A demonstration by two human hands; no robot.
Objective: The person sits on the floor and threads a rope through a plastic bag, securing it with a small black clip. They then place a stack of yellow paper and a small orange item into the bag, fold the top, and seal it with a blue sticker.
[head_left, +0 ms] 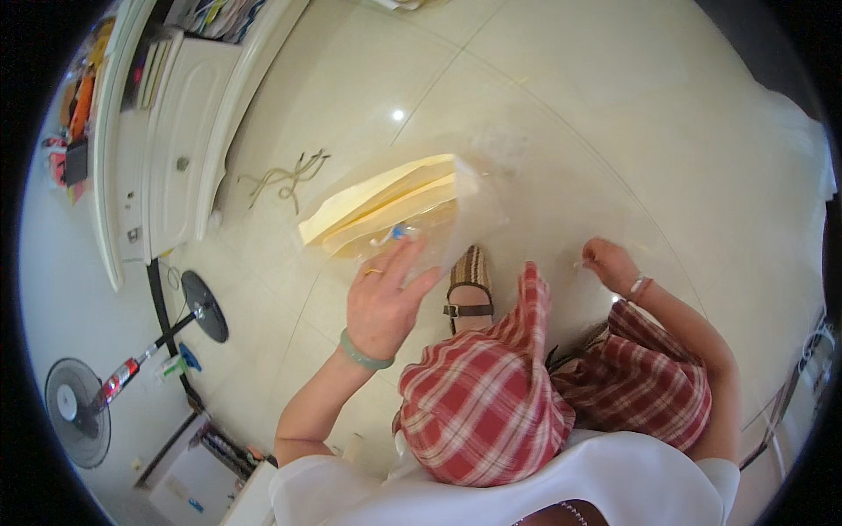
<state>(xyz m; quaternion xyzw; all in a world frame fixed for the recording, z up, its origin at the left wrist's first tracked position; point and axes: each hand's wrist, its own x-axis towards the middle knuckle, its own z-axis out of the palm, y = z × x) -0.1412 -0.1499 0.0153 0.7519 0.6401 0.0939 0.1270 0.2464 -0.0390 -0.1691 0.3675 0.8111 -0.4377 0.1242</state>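
Observation:
A clear plastic bag (478,206) with cream-yellow folded sheets (386,202) inside lies ahead of me, left of centre. Over its near side my left hand (386,298) reaches with fingers stretched out and thumb apart, the fingertips at the bag. Beside those fingertips a small blue and white piece (399,232) shows; its kind is unclear. To the right, above the tiled floor, my right hand (611,265) is closed in a pinch. A tiny pale bit pokes from its fingertips, too small to name.
Tangled, thin greenish cords (285,178) lie on the floor left of the bag. A white cabinet (189,149) stands at the far left, with a standing fan (79,408) nearer. My shoe (471,280) is just beyond my plaid-covered knee (482,412).

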